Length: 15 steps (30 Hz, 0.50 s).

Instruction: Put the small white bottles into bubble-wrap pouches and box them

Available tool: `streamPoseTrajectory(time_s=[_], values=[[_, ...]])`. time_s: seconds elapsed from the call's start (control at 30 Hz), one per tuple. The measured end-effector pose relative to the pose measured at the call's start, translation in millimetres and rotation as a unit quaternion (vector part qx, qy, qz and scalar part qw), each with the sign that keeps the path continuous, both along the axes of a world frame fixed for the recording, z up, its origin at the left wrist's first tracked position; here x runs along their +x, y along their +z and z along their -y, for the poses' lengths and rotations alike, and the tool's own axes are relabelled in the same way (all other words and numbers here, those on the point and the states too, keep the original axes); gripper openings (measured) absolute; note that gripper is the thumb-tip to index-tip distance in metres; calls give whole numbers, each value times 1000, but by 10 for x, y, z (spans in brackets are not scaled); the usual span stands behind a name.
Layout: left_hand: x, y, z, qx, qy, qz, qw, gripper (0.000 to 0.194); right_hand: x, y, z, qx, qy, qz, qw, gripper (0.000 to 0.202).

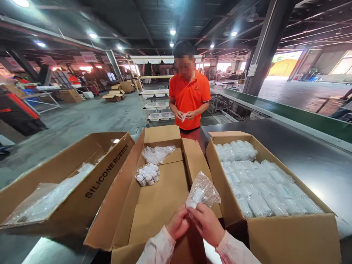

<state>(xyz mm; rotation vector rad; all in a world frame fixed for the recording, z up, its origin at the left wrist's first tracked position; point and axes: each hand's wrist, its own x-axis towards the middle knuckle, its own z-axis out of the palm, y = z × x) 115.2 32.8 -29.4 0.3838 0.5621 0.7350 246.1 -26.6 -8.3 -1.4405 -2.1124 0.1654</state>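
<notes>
From the head camera I see my left hand (pixel 178 223) and my right hand (pixel 206 223) close together, both pinching one small plastic bag (pixel 202 191) that has a white piece inside; the bag stands up just above the near edge of the middle box (pixel 154 205). I take this middle box as my landmark. Inside it, toward the far end, a cluster of small white caps (pixel 147 173) stands on the cardboard floor, and behind them lies a crumpled empty bag (pixel 157 153). I think the main risk is that the thin film tears suddenly or slips between my fingers, so the white piece drops onto the floor of the box, or falls into the dark gap beside the right flap (pixel 195 161). A careless elbow could also tip over the standing caps. To the right of the middle box, the right box (pixel 288 234) is full of wrapped pieces; to the left, the left box (pixel 107 172), printed SILICONE RUBBER, holds loose film. Beyond the middle box a person in an orange shirt (pixel 189 96) holds something small and white in both hands, and I cannot make out what it is. My fingertips are partly hidden behind the bag, so the exact grip is unclear. My sleeves are cut off at the bottom edge, and the far hall is blurred.
</notes>
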Motion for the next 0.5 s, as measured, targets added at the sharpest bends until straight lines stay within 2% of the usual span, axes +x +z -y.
streamPoseTrajectory(time_s=[0.07,0.13,0.2,0.27,0.33,0.43,0.5], values=[[7,-27,12,3,18,22,1000,14,10,-19,17,13,-36,-15,999,42],[23,-53,8,-27,43,45,998,10,62,-53,27,19,-113,-35,993,46],[53,-77,5,-66,59,56,994,5,124,-77,33,16,-180,-40,983,37],[93,-92,15,-82,50,64,993,5,160,-73,37,15,-208,-39,977,22],[133,-87,33,-56,36,68,996,14,151,-38,42,30,-190,-58,980,15],[172,-45,47,22,35,34,999,33,79,26,54,88,-125,-104,983,24],[186,-22,38,68,45,-22,996,39,21,42,61,121,-90,-119,981,31]])
